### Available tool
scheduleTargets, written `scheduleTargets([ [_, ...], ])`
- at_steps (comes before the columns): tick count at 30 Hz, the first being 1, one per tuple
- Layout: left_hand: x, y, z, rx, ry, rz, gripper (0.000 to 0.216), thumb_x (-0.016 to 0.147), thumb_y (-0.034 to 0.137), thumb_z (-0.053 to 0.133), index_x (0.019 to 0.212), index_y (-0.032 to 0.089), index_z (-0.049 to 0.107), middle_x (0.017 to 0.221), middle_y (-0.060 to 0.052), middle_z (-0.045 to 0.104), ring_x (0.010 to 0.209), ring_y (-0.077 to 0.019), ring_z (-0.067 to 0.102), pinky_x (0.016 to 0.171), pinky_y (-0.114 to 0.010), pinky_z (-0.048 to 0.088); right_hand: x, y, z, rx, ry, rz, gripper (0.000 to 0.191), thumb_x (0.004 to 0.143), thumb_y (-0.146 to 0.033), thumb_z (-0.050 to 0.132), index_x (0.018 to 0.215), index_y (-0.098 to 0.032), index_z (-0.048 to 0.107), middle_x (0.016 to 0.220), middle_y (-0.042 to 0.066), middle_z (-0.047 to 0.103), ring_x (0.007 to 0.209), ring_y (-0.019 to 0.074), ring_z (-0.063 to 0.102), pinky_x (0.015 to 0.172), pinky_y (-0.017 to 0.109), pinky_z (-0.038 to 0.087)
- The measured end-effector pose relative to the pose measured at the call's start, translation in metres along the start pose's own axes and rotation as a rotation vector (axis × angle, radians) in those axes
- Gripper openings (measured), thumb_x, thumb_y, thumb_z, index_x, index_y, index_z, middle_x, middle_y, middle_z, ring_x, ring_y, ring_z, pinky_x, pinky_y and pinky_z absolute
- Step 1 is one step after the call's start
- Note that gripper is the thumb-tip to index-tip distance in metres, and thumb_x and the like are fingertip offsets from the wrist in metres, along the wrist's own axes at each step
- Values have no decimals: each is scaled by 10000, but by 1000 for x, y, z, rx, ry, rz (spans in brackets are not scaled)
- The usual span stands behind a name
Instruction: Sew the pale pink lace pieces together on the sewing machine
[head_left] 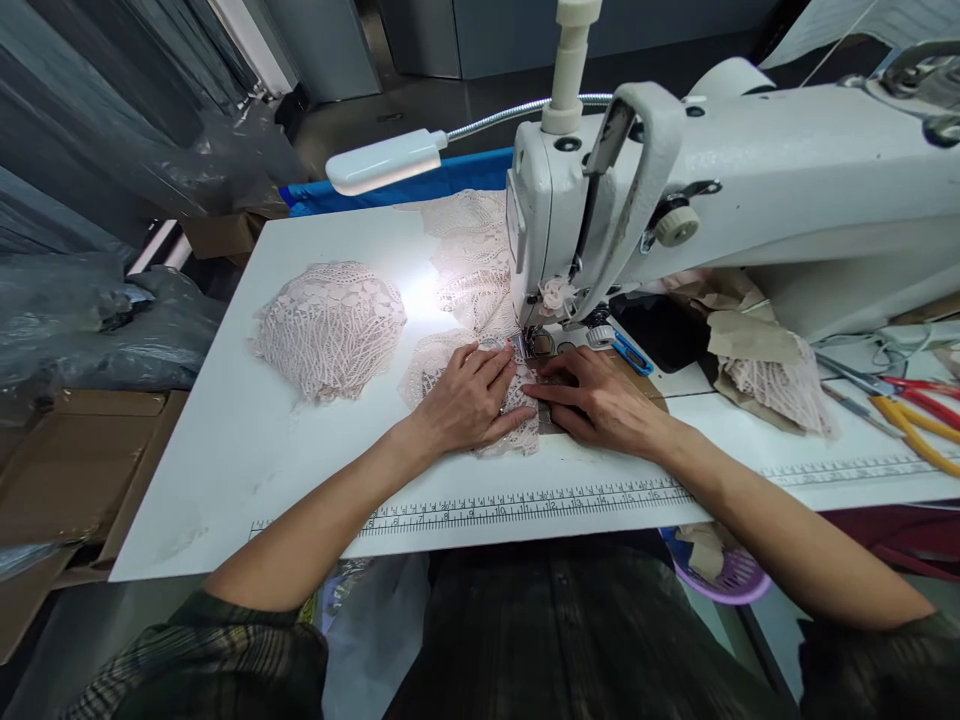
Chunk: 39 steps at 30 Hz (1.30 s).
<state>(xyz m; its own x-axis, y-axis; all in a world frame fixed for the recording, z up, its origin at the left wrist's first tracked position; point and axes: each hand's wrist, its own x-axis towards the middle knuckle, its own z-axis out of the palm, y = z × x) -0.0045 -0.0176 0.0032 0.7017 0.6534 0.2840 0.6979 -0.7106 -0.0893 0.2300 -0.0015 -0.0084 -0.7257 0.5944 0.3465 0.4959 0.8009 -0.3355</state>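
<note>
My left hand point(466, 396) lies flat, fingers spread, on a piece of pale pink lace point(465, 300) just in front of the presser foot point(525, 345) of a white sewing machine point(750, 200). My right hand point(596, 395) rests beside it, fingers stretched flat, pressing the lace edge and a brown paper piece to the right of the needle. The lace runs back under the machine head toward the table's far edge.
A domed stack of pink lace pieces point(330, 325) sits at left on the white table point(225, 450). A gooseneck lamp point(386, 160) shines over it. Blue snips point(622, 348), more lace point(780, 390), yellow and red scissors point(911, 420) lie right. A printed ruler point(525, 505) lines the front edge.
</note>
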Motion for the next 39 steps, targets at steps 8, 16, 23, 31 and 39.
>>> scheduleTargets([
  [8,1,0,-3,4,2,-13,550,978,529,410,1208,75,617,1325,-184,594,1097,-326,579,882,-491,422,0,0,0,3,14,-2,319,912,-190,516,1147,-262,719,1118,122,585,1056,279,507,916,485,468],
  [16,3,1,-4,-21,15,-62,490,964,520,439,1224,138,603,1307,-156,612,965,-294,584,858,-509,394,0,1,1,17,6,1,331,906,-189,522,1166,-264,713,1120,124,585,1068,288,499,920,491,464],
  [23,2,0,-2,-63,4,-63,465,952,483,493,1257,144,581,1321,-151,600,1062,-307,569,951,-550,384,0,1,1,40,5,14,354,910,-195,525,1213,-267,692,1117,124,588,1071,287,500,928,491,457],
  [31,8,-8,-1,-84,5,-10,478,951,475,488,1252,123,606,1323,-157,601,1106,-314,582,1028,-576,367,2,-3,0,33,3,46,334,921,-194,502,1187,-232,699,1114,138,575,1082,287,506,917,490,465],
  [39,9,-12,1,-101,-22,-19,492,960,484,472,1282,130,586,1366,-151,570,1183,-318,559,1086,-613,329,2,-5,0,-6,5,61,318,929,-202,500,1187,-214,685,1121,140,577,1092,292,507,909,489,478],
])
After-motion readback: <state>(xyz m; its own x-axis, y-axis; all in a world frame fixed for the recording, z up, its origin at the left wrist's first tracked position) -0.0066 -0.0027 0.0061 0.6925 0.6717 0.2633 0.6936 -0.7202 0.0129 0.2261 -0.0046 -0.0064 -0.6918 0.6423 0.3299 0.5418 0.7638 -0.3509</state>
